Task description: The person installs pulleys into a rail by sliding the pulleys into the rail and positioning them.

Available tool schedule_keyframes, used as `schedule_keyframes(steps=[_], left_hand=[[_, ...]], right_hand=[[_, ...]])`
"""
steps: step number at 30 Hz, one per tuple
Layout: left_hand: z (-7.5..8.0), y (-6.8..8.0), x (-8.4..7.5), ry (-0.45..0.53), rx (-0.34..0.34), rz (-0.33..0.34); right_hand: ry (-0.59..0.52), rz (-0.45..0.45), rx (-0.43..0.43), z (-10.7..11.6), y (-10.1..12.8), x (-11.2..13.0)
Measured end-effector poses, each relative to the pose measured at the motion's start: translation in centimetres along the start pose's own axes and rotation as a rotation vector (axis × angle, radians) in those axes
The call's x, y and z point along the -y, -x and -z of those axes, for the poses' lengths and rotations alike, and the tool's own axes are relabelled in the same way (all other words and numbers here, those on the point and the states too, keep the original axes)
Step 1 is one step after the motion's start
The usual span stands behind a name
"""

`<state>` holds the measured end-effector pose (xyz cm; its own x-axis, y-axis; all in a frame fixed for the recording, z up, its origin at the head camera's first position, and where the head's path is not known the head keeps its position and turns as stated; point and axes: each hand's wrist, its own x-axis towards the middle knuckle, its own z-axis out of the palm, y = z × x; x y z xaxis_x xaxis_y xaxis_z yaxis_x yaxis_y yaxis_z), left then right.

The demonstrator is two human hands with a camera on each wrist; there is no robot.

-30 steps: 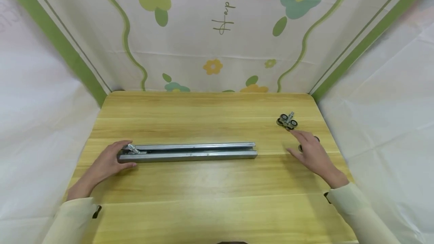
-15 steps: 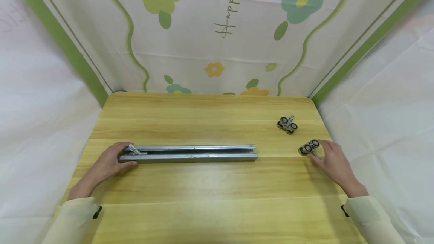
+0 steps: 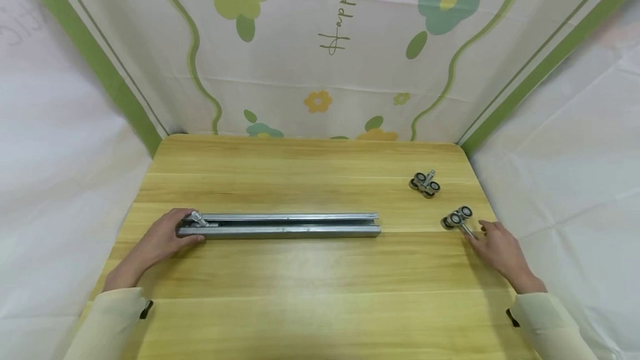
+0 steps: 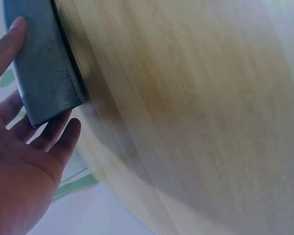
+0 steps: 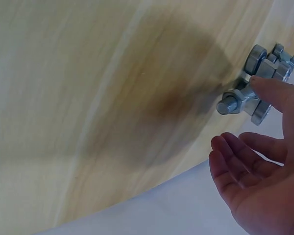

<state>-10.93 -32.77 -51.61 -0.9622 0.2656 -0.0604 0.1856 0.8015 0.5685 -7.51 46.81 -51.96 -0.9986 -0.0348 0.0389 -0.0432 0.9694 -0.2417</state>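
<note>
One piece of writing can be read: the word "Happy" in thin dark handwritten script, running sideways up the flowered backdrop cloth (image 3: pixel 320 71) behind the bench. A further mark above it is cut off.

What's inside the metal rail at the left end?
A bolt-topped roller sits in the metal rail channel beside the left hand. Its wheels are hidden by the rail walls.

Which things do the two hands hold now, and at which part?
The left hand grips the metal rail at its left end. The right hand only touches the roller's bolt stem with a fingertip.
</note>
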Motion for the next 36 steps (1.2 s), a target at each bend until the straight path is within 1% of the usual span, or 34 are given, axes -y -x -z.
schedule_keyframes(steps=[7,14,23,31,36], left_hand=[[0.1,0.0,0.1,-0.005,0.006,0.002],[0.3,0.2,0.2,-0.009,-0.007,-0.003],[0.0,-0.2,0.0,0.002,-0.006,-0.009],[-0.1,0.0,0.0,0.009,-0.002,0.001],[0.0,-0.1,0.0,0.011,-0.008,-0.003]], right_hand=[[0.009,0.055,0.011,-0.9,-0.1,-0.3],[-0.004,0.091,-0.013,-1.7,-0.6,-0.2],[-0.008,0.100,-0.006,-1.6,-1.2,-0.4],[-0.021,0.090,-0.038,-1.6,-1.3,-0.4],[-0.032,0.092,-0.056,-1.3,-1.2,-0.2]])
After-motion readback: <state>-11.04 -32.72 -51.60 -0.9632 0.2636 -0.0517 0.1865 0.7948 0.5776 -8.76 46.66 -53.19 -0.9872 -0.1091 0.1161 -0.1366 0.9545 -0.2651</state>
